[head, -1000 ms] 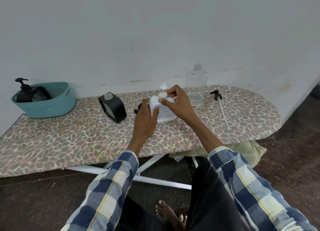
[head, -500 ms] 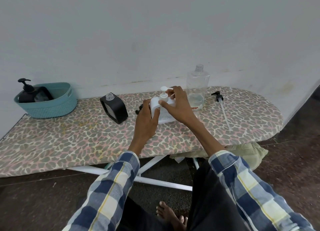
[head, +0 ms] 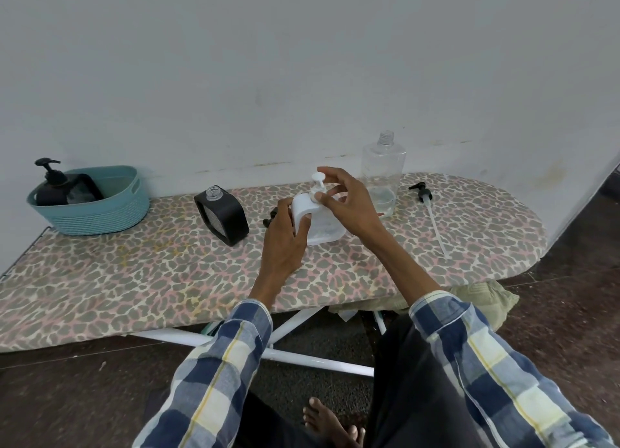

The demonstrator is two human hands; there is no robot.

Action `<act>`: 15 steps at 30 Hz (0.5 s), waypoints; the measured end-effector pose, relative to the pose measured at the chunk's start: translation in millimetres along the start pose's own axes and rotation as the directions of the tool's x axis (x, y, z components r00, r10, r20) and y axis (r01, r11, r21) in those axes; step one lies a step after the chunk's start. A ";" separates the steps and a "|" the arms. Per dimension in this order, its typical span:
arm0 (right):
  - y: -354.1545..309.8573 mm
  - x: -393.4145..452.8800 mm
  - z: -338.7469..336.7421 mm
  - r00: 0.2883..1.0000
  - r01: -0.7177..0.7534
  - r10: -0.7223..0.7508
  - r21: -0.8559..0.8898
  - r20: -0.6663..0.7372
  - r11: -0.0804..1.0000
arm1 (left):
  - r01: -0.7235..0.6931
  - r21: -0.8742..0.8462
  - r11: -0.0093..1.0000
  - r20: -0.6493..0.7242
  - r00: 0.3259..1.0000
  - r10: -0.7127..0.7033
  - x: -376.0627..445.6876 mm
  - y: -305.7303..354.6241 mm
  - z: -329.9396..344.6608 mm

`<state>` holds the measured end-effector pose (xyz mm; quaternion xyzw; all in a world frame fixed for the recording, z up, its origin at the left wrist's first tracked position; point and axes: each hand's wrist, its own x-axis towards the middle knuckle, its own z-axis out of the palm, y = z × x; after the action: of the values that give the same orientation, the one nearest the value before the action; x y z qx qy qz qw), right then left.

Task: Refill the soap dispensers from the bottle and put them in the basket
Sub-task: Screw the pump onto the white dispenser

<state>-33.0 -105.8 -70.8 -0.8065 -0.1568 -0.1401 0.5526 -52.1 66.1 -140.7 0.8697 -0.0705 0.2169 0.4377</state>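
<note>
Your left hand (head: 285, 243) wraps around the left side of the white, rounded plastic soap dispenser (head: 317, 218), which stands upright on the leopard-print ironing board (head: 134, 280) near its middle. Your right hand (head: 349, 199) sits over the dispenser's white pump top (head: 317, 182) — thumb and fingertips curled in around the pump's collar, the index finger arched above the nozzle head.

Just behind your right hand stands the tall clear plastic refill bottle (head: 382, 176), uncapped, with only a little liquid at the bottom. Its black pump with a long clear tube (head: 431, 213) lies flat on the board to the right, apart from the bottle.

To the left of your hands, a black square-framed dispenser (head: 223, 214) stands tilted with an open clear neck — no pump on it. A small black part (head: 271, 218) peeks out behind your left hand; you cannot tell what it is.

At the far left end, the teal woven-look plastic basket (head: 97, 218) holds a dark pump dispenser (head: 52, 187).
</note>
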 end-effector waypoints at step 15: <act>-2.5 13.2 -2.3 0.997 0.042 -0.035 -0.088 0.071 0.995 | 0.008 0.010 1.000 0.002 1.000 -0.008 -1.4 5.4 -2.6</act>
<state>-22.2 -105.8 -62.6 -0.8316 -0.1850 -0.1294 0.5074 -55.8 64.8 -136.0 0.8724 -0.0665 0.2146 0.4341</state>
